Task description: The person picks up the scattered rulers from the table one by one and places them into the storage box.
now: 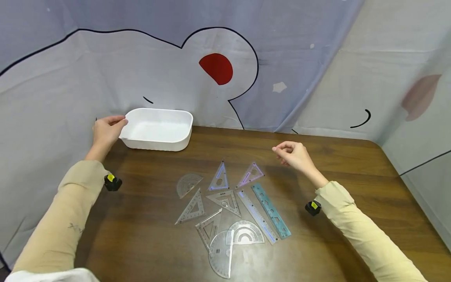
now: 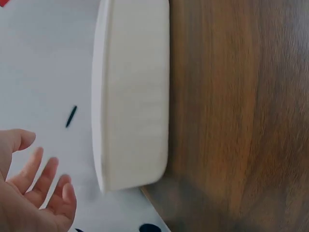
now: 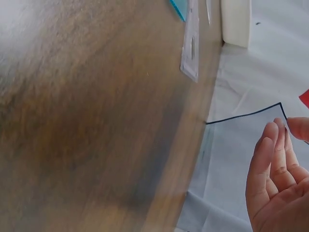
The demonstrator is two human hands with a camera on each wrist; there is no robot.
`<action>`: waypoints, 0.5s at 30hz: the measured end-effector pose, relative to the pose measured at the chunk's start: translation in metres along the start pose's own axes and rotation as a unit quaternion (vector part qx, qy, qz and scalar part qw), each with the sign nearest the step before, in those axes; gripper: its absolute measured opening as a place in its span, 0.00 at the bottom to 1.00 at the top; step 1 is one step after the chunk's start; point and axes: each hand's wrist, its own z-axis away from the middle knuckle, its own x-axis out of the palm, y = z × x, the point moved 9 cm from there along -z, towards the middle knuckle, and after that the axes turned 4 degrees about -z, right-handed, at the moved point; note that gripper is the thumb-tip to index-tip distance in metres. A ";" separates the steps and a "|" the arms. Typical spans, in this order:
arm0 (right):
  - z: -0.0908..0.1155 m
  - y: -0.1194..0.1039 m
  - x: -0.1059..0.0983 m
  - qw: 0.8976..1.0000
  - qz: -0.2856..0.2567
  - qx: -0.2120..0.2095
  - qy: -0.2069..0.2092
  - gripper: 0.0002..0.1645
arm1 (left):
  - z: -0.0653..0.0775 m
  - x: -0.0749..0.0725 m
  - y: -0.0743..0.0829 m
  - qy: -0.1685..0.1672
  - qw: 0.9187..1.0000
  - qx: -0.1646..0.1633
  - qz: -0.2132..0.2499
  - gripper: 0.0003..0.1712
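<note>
My left hand [image 1: 107,129] hovers by the left end of a white plastic basin [image 1: 155,145]. A gap shows between its loosely bent fingers and the basin [image 2: 135,96] in the left wrist view. Above the table on the right, my right hand [image 1: 294,156] holds nothing, its fingers loosely bent with thumb and fingertips close together. Nearest to it lies a purple set square [image 1: 243,181]. Beside that are a blue-tinted set square [image 1: 211,187], a teal ruler [image 1: 273,213] and a clear ruler [image 1: 258,217].
Clear set squares [image 1: 188,215] and protractors [image 1: 220,262] lie in a loose group on the brown wooden table [image 1: 148,235], some overlapping. A patterned curtain [image 1: 158,70] hangs behind the table's back edge. The basin stands at the back left, against the curtain.
</note>
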 end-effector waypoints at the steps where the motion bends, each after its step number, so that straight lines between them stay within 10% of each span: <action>1: 0.000 0.000 0.002 1.000 0.005 -0.001 0.001 0.18 | -0.002 0.000 -0.002 0.001 1.000 -0.003 -0.009 0.27; 15: 0.008 0.011 0.020 1.000 0.008 0.009 -0.013 0.16 | -0.013 0.019 -0.044 -0.024 0.997 -0.077 -0.007 0.29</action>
